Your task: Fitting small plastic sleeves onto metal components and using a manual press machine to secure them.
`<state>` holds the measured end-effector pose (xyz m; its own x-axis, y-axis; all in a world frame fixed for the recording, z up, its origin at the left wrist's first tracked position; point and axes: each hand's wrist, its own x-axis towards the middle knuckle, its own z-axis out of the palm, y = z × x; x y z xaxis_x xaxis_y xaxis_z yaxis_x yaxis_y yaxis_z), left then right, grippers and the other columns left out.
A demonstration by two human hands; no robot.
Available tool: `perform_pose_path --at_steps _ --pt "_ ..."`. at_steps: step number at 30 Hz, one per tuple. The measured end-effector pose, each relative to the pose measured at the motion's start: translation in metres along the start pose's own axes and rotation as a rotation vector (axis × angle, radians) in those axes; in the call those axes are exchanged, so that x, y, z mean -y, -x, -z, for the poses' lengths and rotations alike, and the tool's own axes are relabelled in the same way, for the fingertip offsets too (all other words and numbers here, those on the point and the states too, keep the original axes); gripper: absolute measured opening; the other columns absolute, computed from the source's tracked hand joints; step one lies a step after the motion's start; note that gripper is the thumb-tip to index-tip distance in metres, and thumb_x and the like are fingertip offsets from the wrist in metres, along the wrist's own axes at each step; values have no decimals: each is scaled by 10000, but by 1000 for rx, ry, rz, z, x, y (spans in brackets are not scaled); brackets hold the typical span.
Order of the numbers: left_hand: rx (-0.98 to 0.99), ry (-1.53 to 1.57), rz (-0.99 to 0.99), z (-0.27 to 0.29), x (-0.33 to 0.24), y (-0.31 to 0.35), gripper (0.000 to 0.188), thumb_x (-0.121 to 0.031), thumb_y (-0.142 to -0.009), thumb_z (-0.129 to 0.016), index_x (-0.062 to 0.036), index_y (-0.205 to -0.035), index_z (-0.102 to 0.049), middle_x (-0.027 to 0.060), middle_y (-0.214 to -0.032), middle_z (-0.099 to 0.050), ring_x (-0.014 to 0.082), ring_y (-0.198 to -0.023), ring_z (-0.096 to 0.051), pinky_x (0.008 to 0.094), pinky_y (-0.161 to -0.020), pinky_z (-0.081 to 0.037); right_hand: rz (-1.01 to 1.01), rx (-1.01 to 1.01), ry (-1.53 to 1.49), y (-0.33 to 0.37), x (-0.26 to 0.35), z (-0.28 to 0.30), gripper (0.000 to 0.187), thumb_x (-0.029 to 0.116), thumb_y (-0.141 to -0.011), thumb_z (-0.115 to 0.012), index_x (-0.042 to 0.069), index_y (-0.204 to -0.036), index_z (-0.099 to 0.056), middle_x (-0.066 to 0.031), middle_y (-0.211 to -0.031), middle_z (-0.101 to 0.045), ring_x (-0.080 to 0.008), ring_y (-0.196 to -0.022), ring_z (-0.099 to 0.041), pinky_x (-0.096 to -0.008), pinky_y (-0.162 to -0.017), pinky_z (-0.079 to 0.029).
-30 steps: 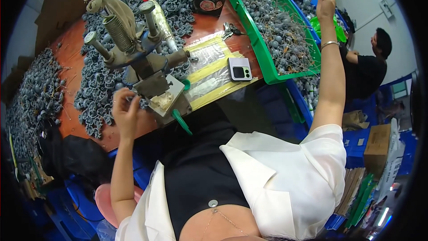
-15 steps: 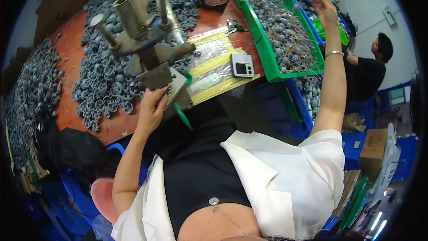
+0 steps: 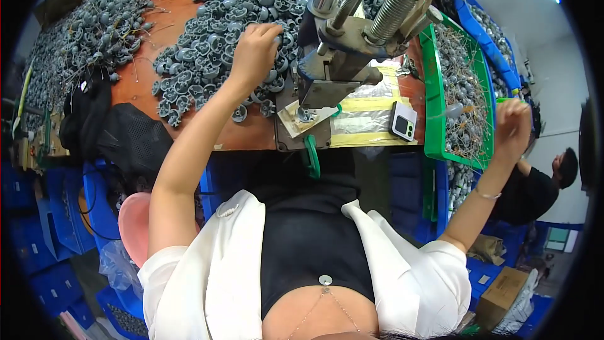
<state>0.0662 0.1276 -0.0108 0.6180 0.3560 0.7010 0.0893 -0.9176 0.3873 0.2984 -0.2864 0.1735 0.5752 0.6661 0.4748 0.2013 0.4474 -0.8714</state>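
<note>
My left hand (image 3: 255, 53) reaches over the pile of grey plastic half-shells (image 3: 220, 44), fingers curled down among them; what its fingertips grip, if anything, is hidden. Raised at the right, my right hand (image 3: 513, 129) has its fingers bent together beside the green tray. Just left of its fingertips shows a blurred grey piece (image 3: 454, 111) with an orange end; whether the fingers touch it is unclear. Between my hands stands a metal press (image 3: 340, 56) with a thick spring and bolts. A round grey part (image 3: 306, 115) sits on the pale plate under its head.
The green tray (image 3: 434, 145) holds grey balls with thin wires. A folded phone (image 3: 402, 121) lies on the taped table edge, left of the tray. A green handle (image 3: 311, 156) juts from below the press. Another heap (image 3: 94, 38) lies far left. A person in black (image 3: 531, 192) is at right.
My view has shifted, so the press appears further right. My left hand has left the press plate for the shell pile. My right arm has come back nearer from the far bins.
</note>
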Motion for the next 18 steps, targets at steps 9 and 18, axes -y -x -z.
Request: perform_pose_path --at_steps 9,18 --pt "309 -197 -178 -10 15 -32 383 -9 -742 -574 -137 -1098 -632 48 -1066 -621 261 -1017 -532 371 -874 -394 -146 276 186 64 -48 -116 245 113 -799 -596 -32 -601 -584 -136 -586 -603 -182 -478 -507 -280 -458 -382" --pt "115 -320 -169 7 18 -25 256 -64 -688 -631 -132 -932 -668 17 -934 -611 221 -936 -537 355 -805 -401 -236 467 124 74 -71 -131 87 -4 -702 -603 -63 -637 -601 -150 -645 -637 -209 -552 -590 -275 -525 -450"
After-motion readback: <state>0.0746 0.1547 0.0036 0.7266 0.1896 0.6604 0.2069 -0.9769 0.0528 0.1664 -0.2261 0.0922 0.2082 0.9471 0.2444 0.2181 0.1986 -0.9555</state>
